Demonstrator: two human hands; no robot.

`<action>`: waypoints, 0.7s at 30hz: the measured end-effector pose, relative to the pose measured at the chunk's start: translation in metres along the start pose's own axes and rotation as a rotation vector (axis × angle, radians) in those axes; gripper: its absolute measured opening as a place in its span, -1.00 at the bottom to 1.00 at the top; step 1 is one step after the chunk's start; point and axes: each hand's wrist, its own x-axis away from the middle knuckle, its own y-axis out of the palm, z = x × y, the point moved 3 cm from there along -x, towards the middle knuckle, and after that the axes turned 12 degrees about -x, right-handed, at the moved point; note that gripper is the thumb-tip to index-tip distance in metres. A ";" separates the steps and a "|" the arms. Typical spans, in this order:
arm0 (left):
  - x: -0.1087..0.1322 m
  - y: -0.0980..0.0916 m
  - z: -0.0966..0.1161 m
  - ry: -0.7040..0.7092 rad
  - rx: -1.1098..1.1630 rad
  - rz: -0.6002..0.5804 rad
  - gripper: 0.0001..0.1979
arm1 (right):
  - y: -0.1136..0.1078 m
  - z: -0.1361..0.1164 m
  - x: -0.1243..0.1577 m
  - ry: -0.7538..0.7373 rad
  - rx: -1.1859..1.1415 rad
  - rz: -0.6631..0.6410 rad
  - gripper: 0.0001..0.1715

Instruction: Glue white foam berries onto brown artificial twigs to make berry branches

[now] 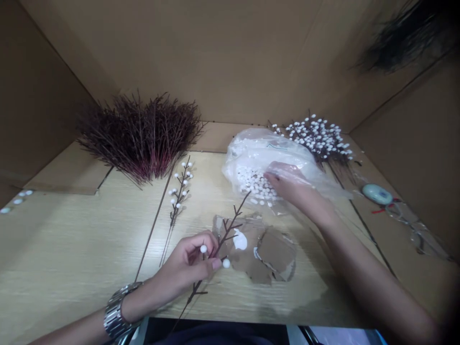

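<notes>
Pinched between the thumb and fingers of my left hand [197,258] is a brown artificial twig [230,229], slanting up to the right. Two white berries [226,263] sit on its side stems close to my fingers. My right hand [285,181] is inside the mouth of a clear plastic bag [266,143], its fingertips together at a heap of loose white berries [257,184]. The plastic partly covers those fingers, so anything between them is hidden. Torn cardboard [276,254] with a white glue-like blob [240,239] lies between my hands.
A berry-covered twig [181,187] lies left of the bag. Behind it is a large bundle of bare twigs [143,134]. Finished-looking berry twigs [318,136] are piled back right, near a pale green oval object [377,193] and glasses [413,223]. Cardboard walls [230,57] enclose the table.
</notes>
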 end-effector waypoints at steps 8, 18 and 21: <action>-0.001 -0.001 -0.002 0.068 -0.019 0.042 -0.73 | 0.008 -0.068 0.122 0.258 -0.767 0.322 -0.85; 0.001 -0.002 -0.002 0.115 -0.018 -0.005 -0.82 | 0.085 -0.107 0.151 0.515 -1.366 0.141 -0.89; 0.001 -0.002 -0.002 0.119 -0.030 -0.002 -0.83 | 0.081 -0.113 0.153 0.511 -1.325 0.170 -0.89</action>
